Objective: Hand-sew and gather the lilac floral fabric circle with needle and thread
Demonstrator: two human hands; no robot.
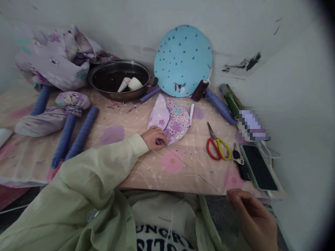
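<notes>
Round light-blue dotted panel (183, 59) — behind the purple floral fabric piece (176, 122); red-and-yellow-handled scissors (214, 138), right. My left hand (155, 138) pinches the fabric's near edge; thin thread (192, 168) — runs toward my curled right hand (251, 216), grip unclear.

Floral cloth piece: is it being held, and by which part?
The left hand holds the floral cloth piece by its near-left edge; a taut thread runs from there toward the right hand.
</notes>
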